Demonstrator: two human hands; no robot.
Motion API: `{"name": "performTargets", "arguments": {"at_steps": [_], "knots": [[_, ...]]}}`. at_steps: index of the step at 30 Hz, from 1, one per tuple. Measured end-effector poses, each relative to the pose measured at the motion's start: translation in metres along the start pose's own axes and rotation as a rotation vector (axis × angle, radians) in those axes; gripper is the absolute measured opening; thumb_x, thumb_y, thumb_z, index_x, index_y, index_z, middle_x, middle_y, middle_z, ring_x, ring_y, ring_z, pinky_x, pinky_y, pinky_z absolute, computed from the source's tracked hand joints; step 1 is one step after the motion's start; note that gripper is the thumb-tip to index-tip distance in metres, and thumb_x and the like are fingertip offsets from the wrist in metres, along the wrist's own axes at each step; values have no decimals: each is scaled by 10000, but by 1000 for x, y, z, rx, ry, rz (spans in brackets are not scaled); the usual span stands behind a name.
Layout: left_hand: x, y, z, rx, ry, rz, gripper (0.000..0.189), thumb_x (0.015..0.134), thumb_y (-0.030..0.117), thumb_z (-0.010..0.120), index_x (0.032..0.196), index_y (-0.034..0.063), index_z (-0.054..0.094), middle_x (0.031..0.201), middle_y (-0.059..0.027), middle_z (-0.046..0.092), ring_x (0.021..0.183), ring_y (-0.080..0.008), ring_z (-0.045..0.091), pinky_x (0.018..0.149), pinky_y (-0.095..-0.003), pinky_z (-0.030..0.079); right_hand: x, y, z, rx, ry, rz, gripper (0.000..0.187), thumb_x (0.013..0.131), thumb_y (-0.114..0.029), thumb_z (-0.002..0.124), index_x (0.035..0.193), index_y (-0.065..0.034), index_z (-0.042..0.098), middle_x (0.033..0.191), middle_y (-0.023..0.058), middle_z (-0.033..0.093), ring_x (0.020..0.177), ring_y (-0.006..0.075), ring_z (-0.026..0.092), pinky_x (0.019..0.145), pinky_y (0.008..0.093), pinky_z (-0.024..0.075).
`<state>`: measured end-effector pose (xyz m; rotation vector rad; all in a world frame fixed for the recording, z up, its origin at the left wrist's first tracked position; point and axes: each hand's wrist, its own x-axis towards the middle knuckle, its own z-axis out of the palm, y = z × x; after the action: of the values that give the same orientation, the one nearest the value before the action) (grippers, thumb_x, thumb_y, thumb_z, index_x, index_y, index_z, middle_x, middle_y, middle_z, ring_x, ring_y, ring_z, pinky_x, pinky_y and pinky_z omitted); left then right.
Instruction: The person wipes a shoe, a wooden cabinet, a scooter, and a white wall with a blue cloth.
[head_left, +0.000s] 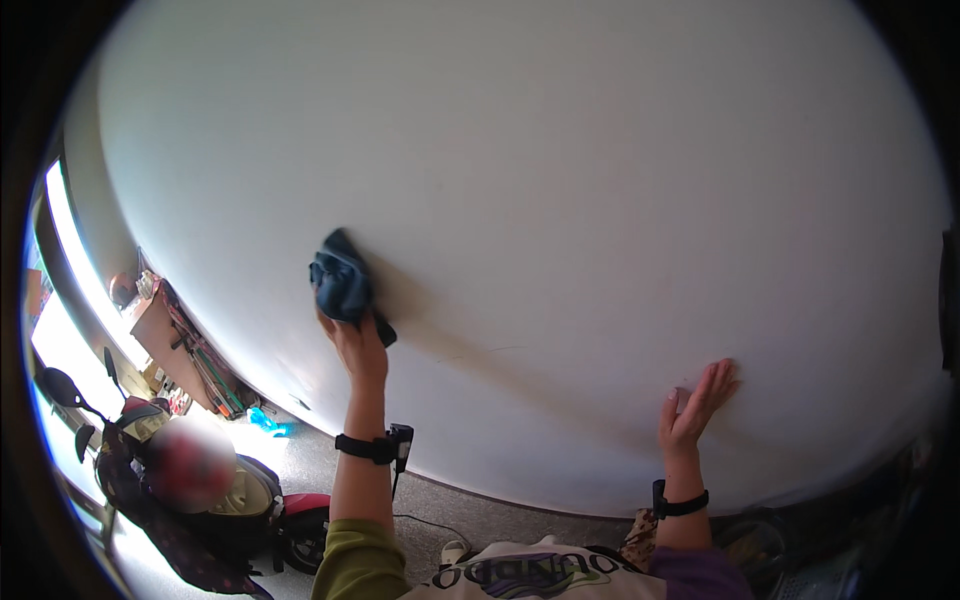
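My left hand (354, 341) grips a bunched dark blue cloth (343, 281) and holds it against a white wall (570, 187), left of the middle of the view. The cloth hides most of those fingers. Lower and to the right, my right hand (703, 401) rests on the same wall, palm towards it, thumb apart and nothing in it. Thin dark marks (508, 348) show on the wall between the two hands. A black strap sits on each wrist, the left one carrying a small device (401, 448).
At the lower left stands a scooter (247, 487) on the grey floor (442, 491). Behind it a brown board (169, 349) and long-handled tools (210, 379) lean near the wall, with a bright blue item (266, 422) on the floor. A thin cable (435, 520) runs close to my feet.
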<state>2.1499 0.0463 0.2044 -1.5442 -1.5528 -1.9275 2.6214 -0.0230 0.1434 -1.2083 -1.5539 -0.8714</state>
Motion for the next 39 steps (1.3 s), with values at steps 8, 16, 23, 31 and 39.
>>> {"name": "performTargets", "arguments": {"at_steps": [8, 16, 23, 31, 39], "knots": [[2, 111, 42, 72, -27, 481, 793, 702, 323, 813, 1422, 278, 483, 1550, -168, 244, 1438, -464, 145, 1079, -694, 129, 1, -7, 11, -104, 72, 69, 605, 1006, -289, 390, 1516, -2, 237, 1606, 208, 129, 1496, 384, 65, 1163, 585, -24], [-19, 98, 34, 322, -440, 967, 678, 760, 368, 721, 1384, 474, 476, 1469, 22, 447, 1428, -261, 282, 1090, -702, 118, 25, -31, 8, -38, 79, 96, 530, 1007, -244, 384, 1491, -35, 324, 1600, 214, 137, 1493, 392, 69, 1154, 607, -24], [129, 8, -7, -74, 259, 61, 562, 897, 221, 592, 1421, 74, 453, 1537, -93, 344, 1430, -374, 207, 1158, -489, 119, 34, -36, 17, -148, 184, 23, 507, 1003, -227, 344, 1480, -55, 350, 1583, 230, 191, 1481, 418, 111, 1150, 624, 11], [6, 101, 38, 152, -286, 715, 686, 772, 304, 752, 1392, 417, 483, 1521, -56, 349, 1443, -371, 207, 1075, -683, 204, 32, -31, 17, -199, 200, 19, 493, 1016, -235, 332, 1473, -50, 352, 1580, 231, 202, 1476, 421, 135, 1153, 615, 30], [-83, -18, 22, 333, -578, 966, 631, 888, 246, 624, 1416, 499, 389, 1489, 43, 373, 1446, -246, 190, 964, -680, 323, 32, -30, 16, -194, 182, -4, 495, 1022, -220, 332, 1483, -38, 336, 1591, 220, 182, 1487, 393, 119, 1163, 588, 16]]}}
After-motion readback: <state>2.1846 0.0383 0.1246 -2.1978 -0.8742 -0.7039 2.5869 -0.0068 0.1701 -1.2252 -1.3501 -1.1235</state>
